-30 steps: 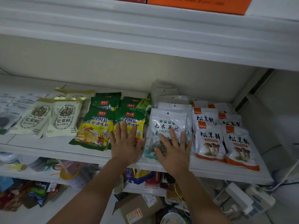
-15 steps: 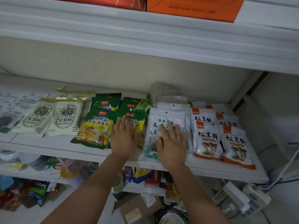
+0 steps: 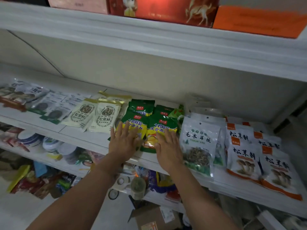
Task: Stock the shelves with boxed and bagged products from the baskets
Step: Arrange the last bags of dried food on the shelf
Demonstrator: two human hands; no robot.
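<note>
Two green-and-yellow seasoning bags lie side by side at the front of the white shelf (image 3: 79, 137). My left hand (image 3: 123, 142) lies flat, fingers straight, on the left green bag (image 3: 132, 121). My right hand (image 3: 167, 146) lies flat on the right green bag (image 3: 163, 125). More green bags are stacked behind them. To the right is a white bag of shredded fungus (image 3: 198, 143), untouched, then white-and-orange mushroom bags (image 3: 243, 156). Cream mushroom bags (image 3: 104, 117) lie to the left.
Clear bags of dark goods (image 3: 49, 110) fill the shelf's left end. Red and orange boxes (image 3: 166, 9) stand on the shelf above. The lower shelf holds bowls, jars and packets (image 3: 49, 146). An open cardboard box (image 3: 154, 218) sits on the floor below.
Both hands have shifted left: the right hand left the white fungus bag for the right green bag, and the left hand moved onto the left green bag. The view also swung left.
</note>
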